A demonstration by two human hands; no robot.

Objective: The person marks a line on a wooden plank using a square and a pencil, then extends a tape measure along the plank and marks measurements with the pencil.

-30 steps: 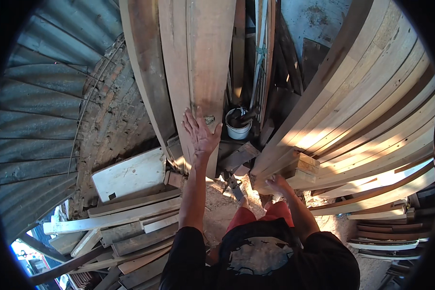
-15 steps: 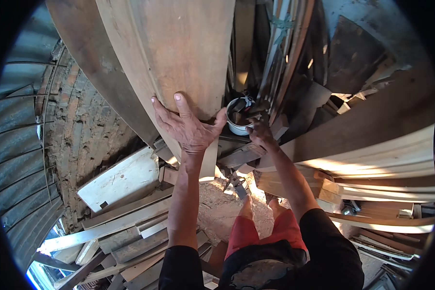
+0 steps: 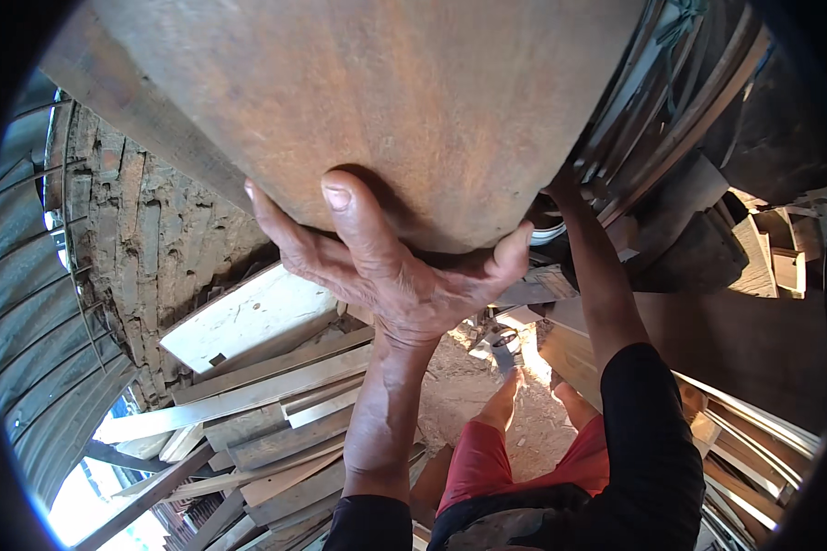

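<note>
Left fingers [image 3: 363,220]: spread wide apart, with the back of the left hand [image 3: 390,285] toward the camera; they are not closed around anything. One finger lies over the face of the wide board and seems to touch it.
Board's weight: the wide board [image 3: 386,101] looks like solid wood, so I judge it rather heavy, and heavier at its far end, which is out of view.
Board's stiffness: probably stiff, it should hardly bend; the curved sides come likely from the lens.
Board's surface: flat and dry-looking, perhaps a little smooth; a flat palm alone could slip on it. It does not look fragile, but its corners may chip or give a splinter.
Where to hold: better by both long edges, or with one hand under the lower end, than by the face only.
Board and left hand: its lower end is just above the knuckles; the thumb is beside the lower right corner, another finger near the left edge. Whether the hand carries any weight, I cannot tell.
Right hand: only a dark part of it [image 3: 561,186] shows, just beyond the board's right edge, near a white bucket [image 3: 548,235]; its grip I cannot tell.
Lower left: a white panel [image 3: 248,317] leans above stacked planks [image 3: 294,395].
</note>
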